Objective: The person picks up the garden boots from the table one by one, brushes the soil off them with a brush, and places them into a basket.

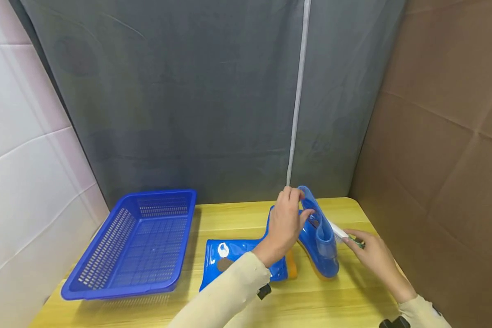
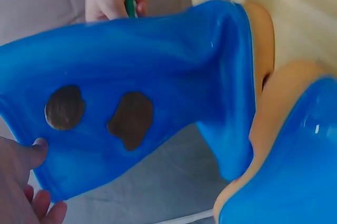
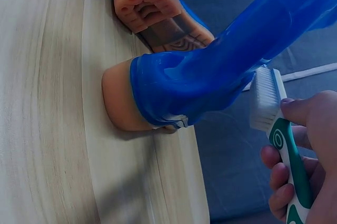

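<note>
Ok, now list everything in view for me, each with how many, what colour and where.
Table: one, yellow wood-grain, lower part of the head view
Basket: one, blue, left on the table
Lying boot: one, blue with orange sole, right of the basket
Held boot: one, blue with orange sole, right of the lying boot
Brush: one, white and green, right beside the held boot
Backdrop: one, grey, behind the table
Strip: one, pale, down the backdrop
Left sheet: one, whitish, left side
Right sheet: one, brown, right side
Sleeves: two, cream, on the forearms
Left hand: one, bare, at the held boot's top
Right hand: one, bare, on the brush handle
</note>
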### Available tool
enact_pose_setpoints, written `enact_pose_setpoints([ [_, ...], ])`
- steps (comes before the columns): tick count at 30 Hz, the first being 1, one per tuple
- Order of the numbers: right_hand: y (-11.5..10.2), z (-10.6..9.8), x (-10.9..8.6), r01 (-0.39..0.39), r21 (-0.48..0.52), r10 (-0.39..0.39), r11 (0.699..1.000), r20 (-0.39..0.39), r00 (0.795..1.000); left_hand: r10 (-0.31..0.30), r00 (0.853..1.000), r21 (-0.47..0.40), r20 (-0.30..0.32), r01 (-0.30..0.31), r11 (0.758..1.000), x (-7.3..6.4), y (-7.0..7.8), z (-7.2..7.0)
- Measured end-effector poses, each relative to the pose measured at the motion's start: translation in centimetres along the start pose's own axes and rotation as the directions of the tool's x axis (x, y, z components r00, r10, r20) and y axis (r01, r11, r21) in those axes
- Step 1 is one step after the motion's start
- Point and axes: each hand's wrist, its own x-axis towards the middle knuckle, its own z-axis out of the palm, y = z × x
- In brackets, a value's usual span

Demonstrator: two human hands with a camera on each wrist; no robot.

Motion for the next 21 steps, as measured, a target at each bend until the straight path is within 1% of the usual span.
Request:
enact_pose_setpoints([
  [2, 0.0, 0.0, 0.0, 0.0, 0.0, 0.0, 1.0, -0.004, 1.0, -0.064, 0.998, -0.062, 0.021, 0.065, 0.996, -0.6, 0.4, 0.3],
  [4, 0.0, -0.1, 0.0, -0.002, 0.0, 0.002, 1.0, -0.007, 1.0, -0.086, 0.994, -0.153, 0.075, 0.096, 0.984, -1.4, 0.8, 0.5],
  [6, 0.1, -0.1, 0.0, 0.002, 0.0, -0.002, 1.0, -0.011, 1.0, -0.068, 0.992, -0.231, 0.104, 0.091, 0.969, -2.3, 1.3, 0.6],
  [9, 0.3, 0.1, 0.0, 0.007, 0.004, -0.007, 1.0, -0.014, 1.0, -0.003, 0.995, -0.299, 0.096, 0.032, 0.954, -3.8, 2.0, 0.8],
  [11, 0.5, 0.1, -0.1, 0.006, 0.006, -0.006, 1.0, -0.013, 1.0, 0.035, 0.998, -0.288, 0.056, -0.017, 0.958, -4.8, 2.5, 0.9],
  [13, 0.7, 0.2, -0.2, 0.004, 0.011, -0.003, 1.0, -0.011, 1.0, 0.058, 0.998, -0.261, 0.027, -0.049, 0.964, -5.6, 3.1, 1.0],
  [16, 0.9, 0.2, -0.3, 0.001, 0.014, -0.001, 1.0, -0.009, 1.0, 0.062, 0.998, -0.173, 0.007, -0.06, 0.983, -6.6, 4.0, 1.3],
  [18, 0.9, 0.2, -0.4, -0.001, 0.017, 0.001, 1.0, -0.005, 1.0, 0.054, 0.999, -0.105, 0.0, -0.054, 0.993, -7.1, 4.6, 1.7],
  [21, 0.9, 0.3, -0.5, -0.009, 0.02, 0.009, 1.0, 0.003, 1.0, 0.046, 0.999, -0.016, -0.022, -0.046, 0.999, -7.4, 5.5, 2.4],
])
